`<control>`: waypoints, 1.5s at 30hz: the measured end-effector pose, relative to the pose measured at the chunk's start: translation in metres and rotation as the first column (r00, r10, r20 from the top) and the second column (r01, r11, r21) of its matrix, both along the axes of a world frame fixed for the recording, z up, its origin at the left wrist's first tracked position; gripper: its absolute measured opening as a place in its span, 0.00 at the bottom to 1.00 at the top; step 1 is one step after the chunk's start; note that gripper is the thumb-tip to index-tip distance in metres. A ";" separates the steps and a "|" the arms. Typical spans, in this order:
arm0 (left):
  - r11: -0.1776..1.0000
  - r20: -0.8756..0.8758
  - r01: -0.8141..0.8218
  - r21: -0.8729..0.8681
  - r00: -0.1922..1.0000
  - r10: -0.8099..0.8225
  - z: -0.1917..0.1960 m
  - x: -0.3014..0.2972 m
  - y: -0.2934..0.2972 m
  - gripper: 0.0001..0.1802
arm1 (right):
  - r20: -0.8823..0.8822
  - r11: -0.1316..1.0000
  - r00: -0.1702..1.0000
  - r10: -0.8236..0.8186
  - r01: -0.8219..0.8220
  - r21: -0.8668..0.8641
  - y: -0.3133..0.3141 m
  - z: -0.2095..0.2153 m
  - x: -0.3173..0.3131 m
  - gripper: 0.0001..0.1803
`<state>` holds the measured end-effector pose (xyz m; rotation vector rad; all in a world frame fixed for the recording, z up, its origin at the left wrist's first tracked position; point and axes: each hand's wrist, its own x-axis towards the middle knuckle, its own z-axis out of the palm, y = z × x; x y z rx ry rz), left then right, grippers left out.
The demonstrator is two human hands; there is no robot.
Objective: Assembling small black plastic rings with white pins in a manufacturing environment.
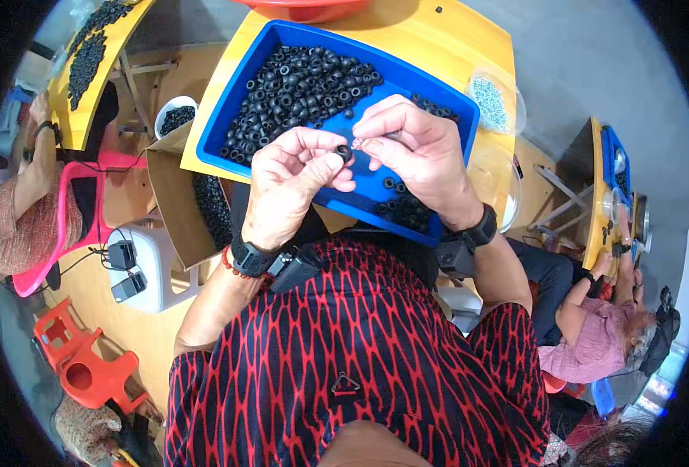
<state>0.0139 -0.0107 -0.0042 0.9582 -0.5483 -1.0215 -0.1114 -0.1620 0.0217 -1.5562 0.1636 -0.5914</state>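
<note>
A grey floor (593,54) lay beyond a yellow table (438,39). A pink chair (68,226) stood at the left, with a white stool (154,268) and an orange plastic stool (87,366) nearer; another yellow table (593,194) stood right.

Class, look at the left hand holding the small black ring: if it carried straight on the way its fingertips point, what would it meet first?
Probably the right hand: the left hand holds its black ring toward the right fingertips, almost touching, though depth is unclear.
</note>
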 end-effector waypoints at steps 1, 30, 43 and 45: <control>1.000 0.001 -0.007 -0.007 1.000 0.007 0.000 0.000 0.000 0.12 | 0.000 1.000 1.000 0.001 -0.001 0.000 -0.001 -0.002 0.000 0.08; 0.849 0.322 -0.516 -0.115 0.789 0.524 -0.009 0.046 0.014 0.09 | -0.206 0.909 0.969 -0.138 0.041 -0.415 -0.020 0.000 0.022 0.13; 0.828 0.337 -0.557 -0.069 0.768 0.545 -0.016 0.051 0.015 0.09 | -0.489 0.540 0.871 0.049 -0.435 -0.720 -0.013 -0.040 0.051 0.08; 0.830 0.345 -0.554 -0.065 0.768 0.539 -0.015 0.052 0.016 0.09 | -0.469 0.556 0.881 0.067 -0.423 -0.716 -0.014 -0.039 0.049 0.07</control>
